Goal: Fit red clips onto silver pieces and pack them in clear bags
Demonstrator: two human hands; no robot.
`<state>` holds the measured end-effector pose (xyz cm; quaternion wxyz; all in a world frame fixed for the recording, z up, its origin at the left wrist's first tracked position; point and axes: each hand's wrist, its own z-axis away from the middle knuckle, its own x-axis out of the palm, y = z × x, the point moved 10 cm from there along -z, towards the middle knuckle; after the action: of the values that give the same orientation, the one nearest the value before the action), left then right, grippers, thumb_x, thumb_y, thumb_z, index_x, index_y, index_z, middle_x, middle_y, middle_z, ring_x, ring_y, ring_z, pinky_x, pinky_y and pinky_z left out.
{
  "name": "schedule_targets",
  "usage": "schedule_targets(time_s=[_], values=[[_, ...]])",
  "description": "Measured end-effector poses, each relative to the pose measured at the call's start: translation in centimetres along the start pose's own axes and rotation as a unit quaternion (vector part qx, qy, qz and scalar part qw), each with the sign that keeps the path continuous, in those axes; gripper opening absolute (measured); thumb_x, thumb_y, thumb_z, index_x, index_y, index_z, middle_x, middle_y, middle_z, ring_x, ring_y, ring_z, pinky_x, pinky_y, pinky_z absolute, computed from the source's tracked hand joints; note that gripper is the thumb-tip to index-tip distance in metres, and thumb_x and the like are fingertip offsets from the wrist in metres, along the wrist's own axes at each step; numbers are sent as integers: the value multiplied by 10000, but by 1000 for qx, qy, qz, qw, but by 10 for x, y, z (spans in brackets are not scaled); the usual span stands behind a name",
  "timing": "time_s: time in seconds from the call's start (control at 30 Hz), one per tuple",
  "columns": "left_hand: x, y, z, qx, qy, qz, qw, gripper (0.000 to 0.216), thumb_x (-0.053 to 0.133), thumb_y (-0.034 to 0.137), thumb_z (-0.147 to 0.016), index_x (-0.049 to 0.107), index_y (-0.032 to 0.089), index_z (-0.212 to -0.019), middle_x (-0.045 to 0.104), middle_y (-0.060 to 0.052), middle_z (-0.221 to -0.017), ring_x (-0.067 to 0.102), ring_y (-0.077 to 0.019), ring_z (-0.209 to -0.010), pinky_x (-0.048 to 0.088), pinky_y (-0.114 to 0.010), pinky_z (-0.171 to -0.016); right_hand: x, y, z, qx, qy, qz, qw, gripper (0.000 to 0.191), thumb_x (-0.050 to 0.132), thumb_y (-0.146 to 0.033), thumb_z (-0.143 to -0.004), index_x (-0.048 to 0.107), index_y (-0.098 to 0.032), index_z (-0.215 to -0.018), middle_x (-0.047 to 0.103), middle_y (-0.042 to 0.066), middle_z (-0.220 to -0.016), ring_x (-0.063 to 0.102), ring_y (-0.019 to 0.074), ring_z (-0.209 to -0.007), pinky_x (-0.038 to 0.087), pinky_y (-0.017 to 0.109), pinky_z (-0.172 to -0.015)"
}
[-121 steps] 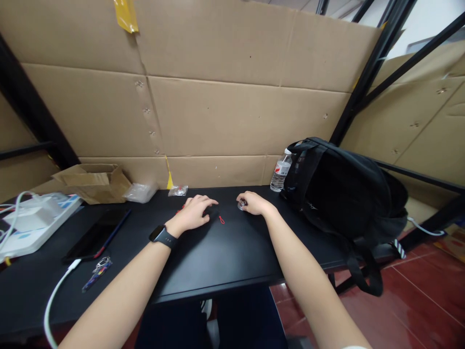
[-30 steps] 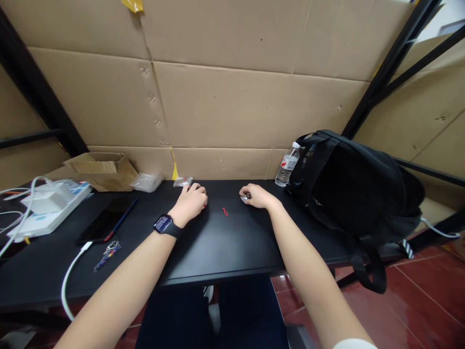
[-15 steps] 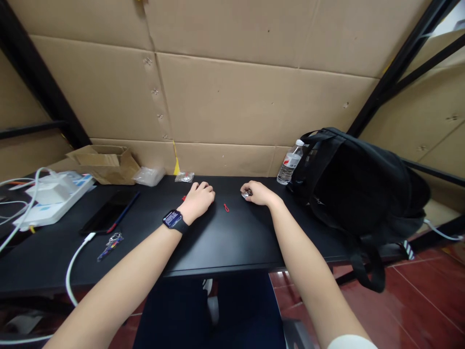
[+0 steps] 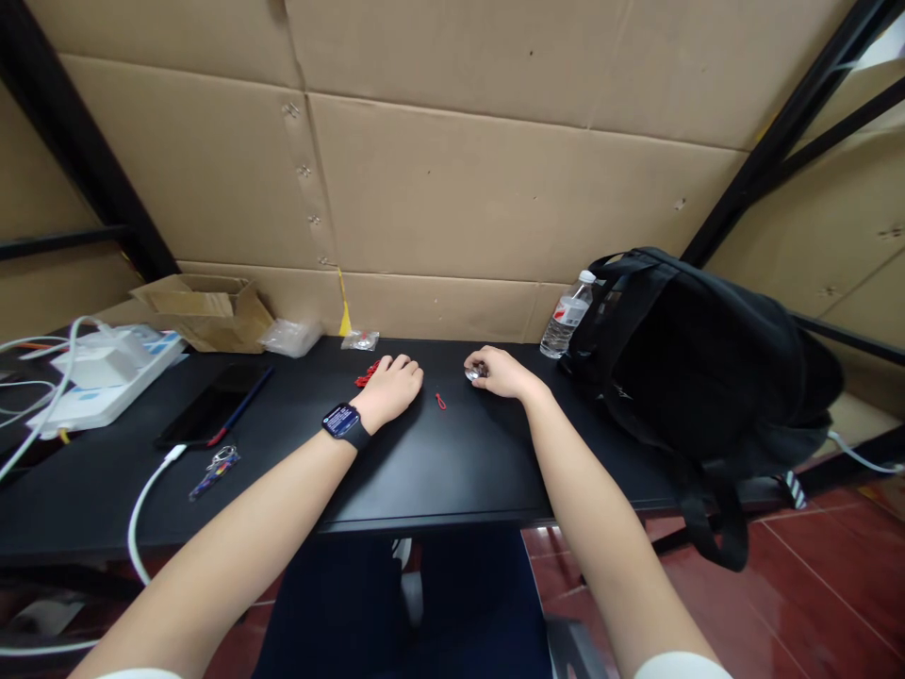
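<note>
The right hand [image 4: 501, 371] rests at the far middle of the black counter [image 4: 424, 481], its grip closed on a small, clear, shiny piece [image 4: 475, 372] between thumb and fingertips; the fingers hide too much of it to say exactly what it is. The left hand [image 4: 392, 387], a smartwatch [image 4: 343, 421] on its wrist, lies palm down to the left, with its fingers bent toward the counter. A bundle of red cords [image 4: 368, 374] shows just beyond and to the left of that hand, partly covered by it. Whether the left grip has hold of any cord cannot be told, since the fingertips are hidden. A single red cord loop [image 4: 441, 401] lies loose between the hands, slightly nearer than either, touched by neither.

The step in hand looks like handling small parts: the right hand keeps the shiny piece ready while the left works at or beside the cords. The next move, as I judge it, calls for a fine fingertip pinch on thin, limp cord and a steady right grip, so that the slick piece does not slip.

Farther left, a clear plastic packet [image 4: 360, 340] lies against the cardboard wall [image 4: 452, 189]; to the right stands a water bottle [image 4: 566, 316] beside a black backpack [image 4: 693, 358].
</note>
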<state>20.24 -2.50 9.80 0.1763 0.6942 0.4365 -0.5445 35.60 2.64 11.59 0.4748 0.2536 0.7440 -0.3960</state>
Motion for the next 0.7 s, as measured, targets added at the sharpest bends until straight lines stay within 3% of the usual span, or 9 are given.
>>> schedule_targets(time_s=[0.23, 0.4, 0.7], values=[[1, 0, -2, -1, 10, 29, 1000, 263, 403, 27, -922, 629, 158, -946, 676, -170, -1055, 539, -313, -1100, 373, -450, -880, 3, -22, -3, -40, 24, -77, 996, 360, 791, -130, -695, 721, -202, -1041, 650, 39, -1010, 620, 137, -801, 482, 263, -780], [-7, -4, -6, -16, 30, 64, 997, 255, 407, 19, -913, 586, 181, -994, 685, -124, -950, 568, -271, -988, 349, -419, -860, 3, -29, -4, -57, 49, -103, 992, 379, 801, -184, -703, 709, -206, -1070, 642, 35, -1023, 604, 124, -772, 488, 262, -750], [-19, -13, -9, -70, 82, 206, 973, 133, 517, 233, -980, 642, 235, -935, 727, -33, -932, 591, -230, -972, 317, -372, -847, 5, -26, -6, -51, 75, -167, 982, 408, 806, -235, -714, 692, -204, -1104, 658, 47, -1050, 632, 138, -808, 520, 284, -758]])
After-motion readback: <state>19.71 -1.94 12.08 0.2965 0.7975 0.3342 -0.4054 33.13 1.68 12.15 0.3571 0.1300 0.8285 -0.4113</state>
